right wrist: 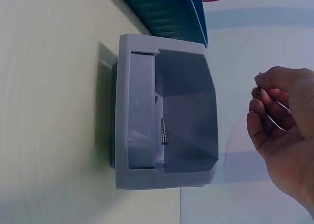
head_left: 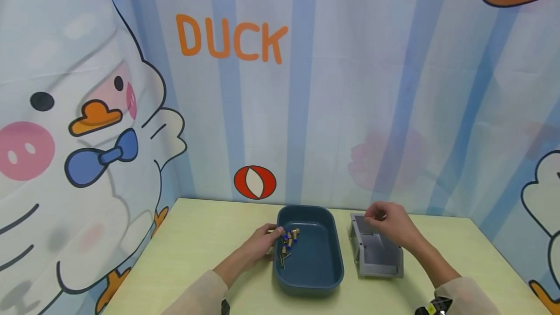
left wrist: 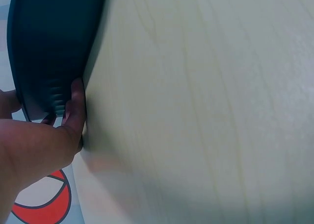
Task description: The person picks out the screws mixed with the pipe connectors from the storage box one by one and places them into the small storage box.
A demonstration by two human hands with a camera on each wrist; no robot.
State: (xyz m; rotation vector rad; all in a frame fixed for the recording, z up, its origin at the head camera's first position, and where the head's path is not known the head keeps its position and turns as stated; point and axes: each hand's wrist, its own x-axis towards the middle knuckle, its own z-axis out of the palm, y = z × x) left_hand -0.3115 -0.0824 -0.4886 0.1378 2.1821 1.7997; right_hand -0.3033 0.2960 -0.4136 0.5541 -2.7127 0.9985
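My left hand (head_left: pixel 262 242) holds the left side of a dark blue plastic tray (head_left: pixel 317 271), thumb over the rim and fingers against the outer wall. Inside the tray, along its left side, lie several brass fittings with blue rings (head_left: pixel 288 238) and a few thin screws (head_left: pixel 283 259). Above the far part of a grey bin (head_left: pixel 380 270), my right hand (head_left: pixel 395 225) pinches a small screw (right wrist: pixel 259 90) between thumb and fingertip. Another screw (right wrist: pixel 164 132) lies within the bin in the right wrist view, and a dark sliver of something beside it is mostly hidden.
The bin stands just right of the tray on a pale wood-grain table (head_left: pixel 210 222). Behind the table's back edge hangs a printed curtain (head_left: pixel 341 86) with duck pictures. A dark strapped device (head_left: pixel 434 306) sits at the right wrist.
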